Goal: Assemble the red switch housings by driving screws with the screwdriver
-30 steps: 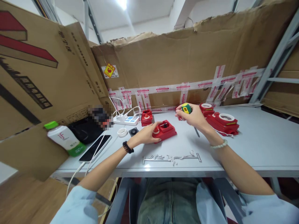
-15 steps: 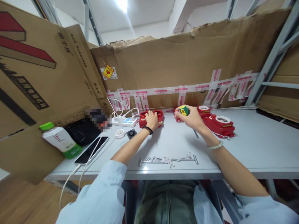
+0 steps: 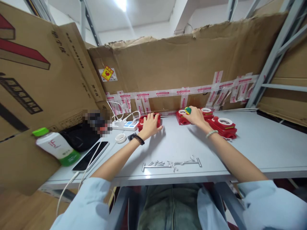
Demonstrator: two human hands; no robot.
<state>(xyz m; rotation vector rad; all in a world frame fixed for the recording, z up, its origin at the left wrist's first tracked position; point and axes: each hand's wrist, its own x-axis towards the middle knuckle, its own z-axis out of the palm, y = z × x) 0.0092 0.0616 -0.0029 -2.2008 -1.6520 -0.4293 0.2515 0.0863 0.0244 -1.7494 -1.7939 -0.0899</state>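
My left hand (image 3: 150,125) lies over a red plastic housing (image 3: 157,118) at the back of the table, fingers spread and thumb held out to the side. Whether the fingertips touch it I cannot tell. My right hand (image 3: 196,115) is closed around a screwdriver with a green and yellow handle (image 3: 188,111); its shaft is hidden. That hand is at another red housing (image 3: 181,120) topped by a white ring. Two more such pieces are beside my right wrist: a red housing (image 3: 222,127) in front and a white-ringed one (image 3: 206,110) behind.
Two T-shaped metal rods (image 3: 185,163) and several loose screws (image 3: 158,163) lie near the front edge. To the left are a white ring (image 3: 121,138), a power strip (image 3: 127,125), a phone (image 3: 91,156) and a bottle (image 3: 57,147). Cardboard (image 3: 158,67) walls the back.
My left hand has risen a little, its fingers looser on the red housing. My right hand, still holding the screwdriver, has moved back to the white-ringed red housing. The view has shifted slightly.
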